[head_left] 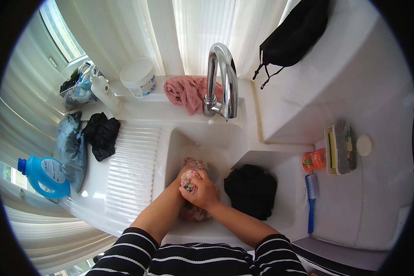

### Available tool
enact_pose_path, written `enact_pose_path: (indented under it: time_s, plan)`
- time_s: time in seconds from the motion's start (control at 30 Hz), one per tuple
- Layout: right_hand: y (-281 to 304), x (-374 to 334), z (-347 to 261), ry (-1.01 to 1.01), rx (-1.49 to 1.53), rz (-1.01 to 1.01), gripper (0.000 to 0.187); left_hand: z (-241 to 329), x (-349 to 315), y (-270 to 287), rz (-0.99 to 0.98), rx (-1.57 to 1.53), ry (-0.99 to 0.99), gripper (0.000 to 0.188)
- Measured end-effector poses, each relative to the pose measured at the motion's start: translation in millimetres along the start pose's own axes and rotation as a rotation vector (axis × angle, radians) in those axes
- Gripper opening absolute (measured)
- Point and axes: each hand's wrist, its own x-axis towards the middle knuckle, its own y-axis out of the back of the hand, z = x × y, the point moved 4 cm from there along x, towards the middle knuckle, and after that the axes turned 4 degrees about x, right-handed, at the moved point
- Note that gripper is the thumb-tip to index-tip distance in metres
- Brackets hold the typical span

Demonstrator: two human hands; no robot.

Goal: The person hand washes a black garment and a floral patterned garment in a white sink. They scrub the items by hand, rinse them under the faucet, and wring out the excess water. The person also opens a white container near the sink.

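Observation:
A wet cloth with a floral print in pink, white and green (189,180) is bunched between my two hands over the left basin of the white sink (177,138). My right hand (203,191) is closed round it from the right. My left hand (183,175) grips the same cloth from the left, its fingers largely hidden by the fabric. More of the floral fabric shows beyond the hands and below them in the basin. Just right of my right hand lies a bundled black cloth (250,192).
A chrome faucet (223,83) rises behind the basin beside a pink towel (184,89). Leftward are a ribbed washboard (131,161), a black cloth (101,135), a grey-blue garment (71,149) and a blue detergent bottle (46,177). A blue brush (312,202) lies at right; a black mask (292,34) hangs above.

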Motion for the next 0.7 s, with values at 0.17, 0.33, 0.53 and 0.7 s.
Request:
enact_pose_path:
  time_s: [0.17,0.33,0.53,0.7]
  plan:
    - [-5,12,91,-0.183,-0.123,0.287,0.026,50,-40,-53,0.225,-1.058,0.318,0.026]
    - [-20,-7,-1,0.291,-0.086,0.208,0.020,-4,-20,-6,-0.212,-1.025,0.060,0.043]
    - [-9,18,81,-0.163,-0.196,0.362,0.016,40,-38,-46,0.192,-0.989,0.220,0.032]
    - [-23,-6,1,0.232,-0.144,0.205,0.019,28,-34,-27,-0.067,-1.062,0.016,0.028]
